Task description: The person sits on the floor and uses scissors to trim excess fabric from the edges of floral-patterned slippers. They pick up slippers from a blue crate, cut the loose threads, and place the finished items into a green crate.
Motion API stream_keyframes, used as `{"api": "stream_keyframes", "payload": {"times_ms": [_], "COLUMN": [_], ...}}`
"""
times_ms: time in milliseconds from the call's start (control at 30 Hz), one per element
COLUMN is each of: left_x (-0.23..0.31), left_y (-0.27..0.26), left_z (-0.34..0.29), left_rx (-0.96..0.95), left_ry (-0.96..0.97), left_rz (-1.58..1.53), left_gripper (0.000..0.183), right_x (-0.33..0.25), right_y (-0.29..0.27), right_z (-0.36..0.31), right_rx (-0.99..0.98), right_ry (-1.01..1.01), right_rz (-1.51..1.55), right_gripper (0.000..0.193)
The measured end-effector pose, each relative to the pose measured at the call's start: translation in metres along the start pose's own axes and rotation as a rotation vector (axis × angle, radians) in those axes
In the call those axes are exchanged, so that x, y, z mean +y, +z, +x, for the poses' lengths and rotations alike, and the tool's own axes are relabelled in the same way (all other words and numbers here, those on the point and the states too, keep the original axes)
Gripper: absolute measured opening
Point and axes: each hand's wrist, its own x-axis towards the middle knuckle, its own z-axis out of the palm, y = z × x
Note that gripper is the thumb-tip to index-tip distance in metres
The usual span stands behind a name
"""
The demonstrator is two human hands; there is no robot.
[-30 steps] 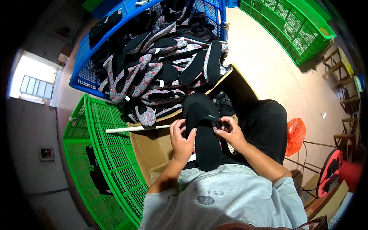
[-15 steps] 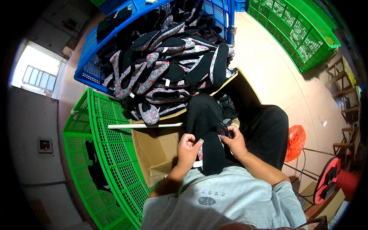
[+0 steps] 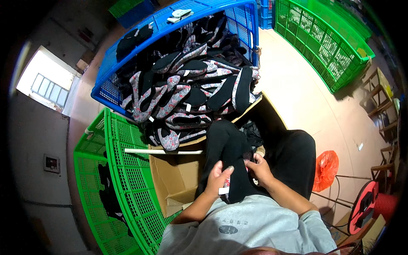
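A black slipper [image 3: 238, 185] with grey-and-red floral sides lies lengthwise over my lap, its dark sole facing up. My left hand [image 3: 216, 180] grips its left edge with thumb and fingers, just above a small white tag [image 3: 223, 191]. On the other edge, my right hand [image 3: 260, 171] pinches the slipper's floral side near the far end. The fingertips of both hands are partly hidden by the slipper. Beyond my knees, a heap of similar slippers [image 3: 187, 98] spills out of a tipped blue plastic crate [image 3: 103, 83].
An open cardboard box [image 3: 170, 178] stands at my left, a white rod [image 3: 163, 151] across its top. Green crates [image 3: 127, 170] are beside it, with another green crate [image 3: 318, 46] at the far right. An orange-red plastic bag [image 3: 326, 170] and a red reel [image 3: 364, 207] are to my right.
The view has tilted, so the scene sits lower in the picture. Both hands keep hold of the slipper; my left hand has shifted slightly along its edge, closer to the tag.
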Motion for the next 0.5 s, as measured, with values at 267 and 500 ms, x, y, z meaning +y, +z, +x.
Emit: {"api": "stream_keyframes", "payload": {"times_ms": [267, 500], "left_x": [-0.024, -0.009], "left_y": [-0.006, 0.071], "left_z": [0.023, 0.084], "left_rx": [-0.294, 0.151], "left_ry": [-0.113, 0.09], "left_rz": [0.017, -0.258], "left_gripper": [0.018, 0.016], "right_x": [-0.004, -0.023], "right_y": [-0.009, -0.042], "right_z": [0.005, -0.007], "right_rx": [0.033, 0.253], "right_ry": [0.133, -0.158], "right_rz": [0.011, 0.042], "right_gripper": [0.014, 0.021]}}
